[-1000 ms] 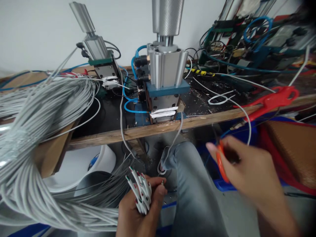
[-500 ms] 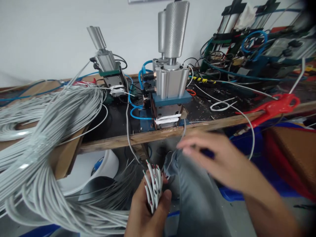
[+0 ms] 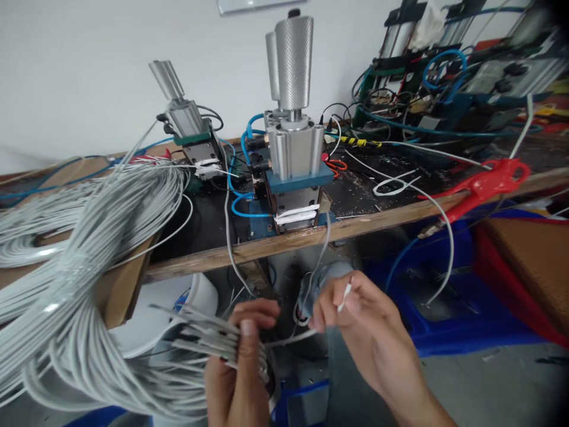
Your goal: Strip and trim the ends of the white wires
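Observation:
My left hand (image 3: pixel 242 356) is closed around a bunch of white cable ends (image 3: pixel 207 335), which point left and are blurred by motion. To its right, my right hand (image 3: pixel 362 326) pinches the end of a single white cable (image 3: pixel 344 298) between thumb and fingers. A stretch of white cable runs from the left hand's bunch toward the right hand. Beyond both hands, at the bench edge, stands a pneumatic press (image 3: pixel 296 154) with a knurled metal cylinder on top and white padded jaws.
A thick bundle of grey-white cables (image 3: pixel 84 255) hangs over the bench's left side. A second press (image 3: pixel 180 118) stands behind it. A red air gun (image 3: pixel 489 184) lies at the right edge. Below are a white bucket (image 3: pixel 204 296) and a blue stool (image 3: pixel 427 314).
My right hand has come down and now pinches one cable end. My left hand has moved left and turned, so its bunch points left instead of up.

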Tool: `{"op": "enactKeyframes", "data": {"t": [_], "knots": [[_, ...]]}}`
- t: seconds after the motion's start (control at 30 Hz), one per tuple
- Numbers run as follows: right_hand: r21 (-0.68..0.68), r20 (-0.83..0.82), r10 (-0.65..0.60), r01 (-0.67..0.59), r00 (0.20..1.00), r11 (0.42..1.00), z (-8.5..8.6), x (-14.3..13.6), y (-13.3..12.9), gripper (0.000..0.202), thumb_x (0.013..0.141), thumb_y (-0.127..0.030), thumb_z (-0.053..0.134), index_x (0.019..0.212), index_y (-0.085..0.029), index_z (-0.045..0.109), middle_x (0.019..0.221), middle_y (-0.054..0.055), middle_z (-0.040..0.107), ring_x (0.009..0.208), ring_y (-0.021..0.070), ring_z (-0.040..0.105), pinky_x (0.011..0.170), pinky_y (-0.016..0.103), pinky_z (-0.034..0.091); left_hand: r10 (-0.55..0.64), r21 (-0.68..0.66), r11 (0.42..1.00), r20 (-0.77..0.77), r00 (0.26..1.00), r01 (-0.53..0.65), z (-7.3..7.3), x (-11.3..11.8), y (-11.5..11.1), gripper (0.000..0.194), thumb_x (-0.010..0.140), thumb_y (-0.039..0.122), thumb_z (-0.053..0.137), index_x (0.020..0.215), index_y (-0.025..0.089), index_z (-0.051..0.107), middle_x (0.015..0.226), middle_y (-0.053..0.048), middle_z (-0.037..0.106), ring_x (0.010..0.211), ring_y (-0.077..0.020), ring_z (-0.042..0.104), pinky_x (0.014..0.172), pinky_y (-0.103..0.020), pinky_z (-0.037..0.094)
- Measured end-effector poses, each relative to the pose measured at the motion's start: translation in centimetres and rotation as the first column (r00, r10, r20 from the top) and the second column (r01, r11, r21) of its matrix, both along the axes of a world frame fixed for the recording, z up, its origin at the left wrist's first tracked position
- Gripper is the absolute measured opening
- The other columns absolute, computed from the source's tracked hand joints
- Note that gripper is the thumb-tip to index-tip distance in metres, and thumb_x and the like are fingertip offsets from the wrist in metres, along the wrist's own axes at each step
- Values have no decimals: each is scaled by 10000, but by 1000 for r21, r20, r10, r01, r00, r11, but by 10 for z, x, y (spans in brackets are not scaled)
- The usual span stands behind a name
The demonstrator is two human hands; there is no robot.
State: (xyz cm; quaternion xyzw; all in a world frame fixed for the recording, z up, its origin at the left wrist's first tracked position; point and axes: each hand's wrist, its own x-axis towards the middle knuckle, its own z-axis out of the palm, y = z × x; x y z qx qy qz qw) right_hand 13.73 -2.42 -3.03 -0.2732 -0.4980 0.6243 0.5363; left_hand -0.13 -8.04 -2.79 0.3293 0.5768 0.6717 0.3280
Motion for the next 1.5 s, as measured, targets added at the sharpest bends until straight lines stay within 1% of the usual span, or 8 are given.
{"op": "enactKeyframes", "data": {"t": [0.13,0.3,0.6,0.87,1.1,1.27,1.37,1.5], "knots": [[-80,284,197,-181,938,980,-2,4,-15,318,1043,-461,516,857,-211,579,660,-23,588,608,137,598,603,255,493,-20,-204,978,153,988,51,6,3,-1,303,848,517,773,794,220,749,658,34,573,552,-102,503,467,-157,404],[37,569,72,-113,819,993,2,4,-28,284,1033,-405,500,854,-220,621,748,5,638,777,166,650,619,238,473,-139,-164,976,33,990,143,14,8,-1,92,780,318,812,739,238,793,731,15,615,665,-135,582,501,-178,406],[70,586,115,-192,802,979,-7,4,-24,271,1053,-341,487,855,-225,631,739,-26,637,726,136,618,688,247,436,-138,-176,977,-97,986,120,13,6,2,90,768,224,728,680,226,746,650,36,624,581,-128,546,555,-218,443],[262,575,-10,-173,818,950,-11,3,-26,187,1019,-217,517,834,-224,543,752,-45,584,714,112,594,658,230,412,-87,-158,986,-229,970,52,12,9,0,96,718,180,684,648,240,710,633,52,624,555,-130,536,547,-242,429],[366,729,-51,-326,683,871,0,21,-24,164,989,-103,530,897,-237,512,792,-65,602,709,102,592,678,238,406,-383,-142,923,-233,894,359,10,-9,2,163,694,68,660,702,225,704,644,70,619,554,-100,580,526,-183,430],[416,815,-103,-453,570,788,6,31,-17,219,1021,-176,517,806,-215,509,724,-43,571,640,127,558,641,271,398,-483,-306,846,-89,871,437,12,-9,-1,115,666,101,626,674,212,652,601,63,596,517,-107,503,493,-212,361],[385,791,-54,-427,609,818,7,31,-15,224,1001,-176,542,780,-214,526,688,-52,582,625,118,567,641,258,405,-448,-348,843,-32,893,410,14,-5,-2,71,672,146,644,644,210,633,571,62,566,503,-107,437,483,-231,312],[232,614,10,-192,789,953,-2,16,-24,269,1011,-237,551,745,-209,576,617,-52,598,576,96,596,578,211,418,-331,-259,920,-119,936,293,10,-2,-4,129,758,191,705,631,205,687,601,40,584,545,-117,484,526,-234,376]]}}
